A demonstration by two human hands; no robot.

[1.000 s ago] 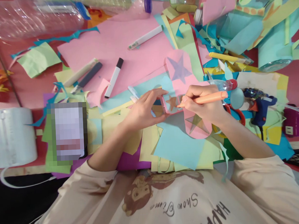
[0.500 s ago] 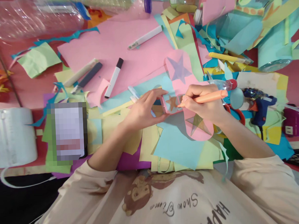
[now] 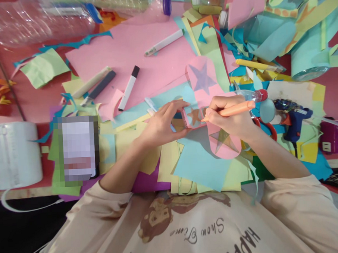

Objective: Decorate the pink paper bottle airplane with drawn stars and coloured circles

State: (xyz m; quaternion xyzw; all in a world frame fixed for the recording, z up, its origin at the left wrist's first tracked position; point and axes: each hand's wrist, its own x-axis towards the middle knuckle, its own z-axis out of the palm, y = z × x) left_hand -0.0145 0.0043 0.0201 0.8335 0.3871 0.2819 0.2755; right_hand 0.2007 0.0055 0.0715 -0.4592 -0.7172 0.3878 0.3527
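My right hand (image 3: 227,118) grips an orange pen-like tool (image 3: 235,109), its tip touching a long pink paper strip (image 3: 203,86) that has star shapes cut into it. My left hand (image 3: 160,125) pinches the left edge of that strip, beside an orange star window (image 3: 195,116). A purple star (image 3: 202,77) shows on the strip's far end and a yellowish star (image 3: 222,139) on its near end. The strip lies over light blue paper (image 3: 201,162) and yellow sheets.
A large pink sheet (image 3: 132,53) carries several markers, one with a black cap (image 3: 129,88). Clear plastic bottles (image 3: 41,18) lie at the back left, a white roll (image 3: 15,153) at left, a blue glue gun (image 3: 296,122) and red-handled scissors (image 3: 267,128) at right. Paper scraps lie everywhere.
The orange tool's far end has dipped very slightly. Both hands stay in the same place on the pink strip.
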